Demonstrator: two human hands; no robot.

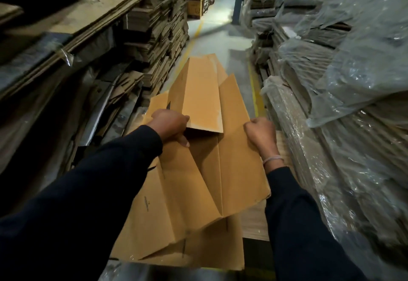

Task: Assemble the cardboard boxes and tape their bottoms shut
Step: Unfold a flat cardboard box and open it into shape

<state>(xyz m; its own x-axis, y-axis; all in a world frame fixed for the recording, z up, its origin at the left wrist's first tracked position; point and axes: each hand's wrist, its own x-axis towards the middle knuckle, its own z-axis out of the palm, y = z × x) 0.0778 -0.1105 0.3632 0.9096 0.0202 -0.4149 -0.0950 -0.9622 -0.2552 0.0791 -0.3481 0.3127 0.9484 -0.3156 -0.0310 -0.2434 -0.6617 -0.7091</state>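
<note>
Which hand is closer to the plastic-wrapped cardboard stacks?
Right. The right hand grips the box edge beside the plastic-wrapped stacks; the left hand holds a flap farther away.

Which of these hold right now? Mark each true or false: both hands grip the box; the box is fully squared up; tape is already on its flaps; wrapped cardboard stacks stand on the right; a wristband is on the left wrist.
1. Both hands grip the box. True: left hand at a flap, right hand at the right edge.
2. The box is fully squared up. False: it is only partly opened.
3. Tape is on its flaps. False: none shows.
4. Wrapped stacks stand on the right. True.
5. The wristband is on the left wrist. False: right wrist.
</note>
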